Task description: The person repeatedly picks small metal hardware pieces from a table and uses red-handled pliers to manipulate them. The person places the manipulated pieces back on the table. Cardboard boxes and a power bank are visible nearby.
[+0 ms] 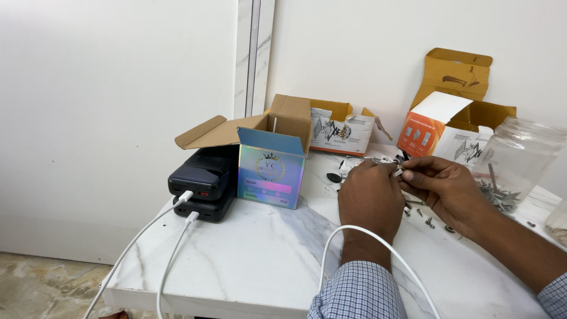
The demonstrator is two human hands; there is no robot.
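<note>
My left hand (pixel 370 198) and my right hand (pixel 443 186) meet above a white marble table (pixel 260 254), fingertips pinched together on a small white and metal part (pixel 397 172). The part is mostly hidden by the fingers. Small screws (pixel 426 220) and dark bits lie on the table just under and beside the hands. A small black oval piece (pixel 334 176) lies left of my left hand.
Two stacked black power banks (pixel 201 183) with white cables (pixel 159 236) sit at the left. An iridescent open box (pixel 270 171), orange and white cartons (pixel 440 127) and a clear jar (pixel 517 162) of metal parts stand behind. A white cable (pixel 378 242) loops over my left wrist.
</note>
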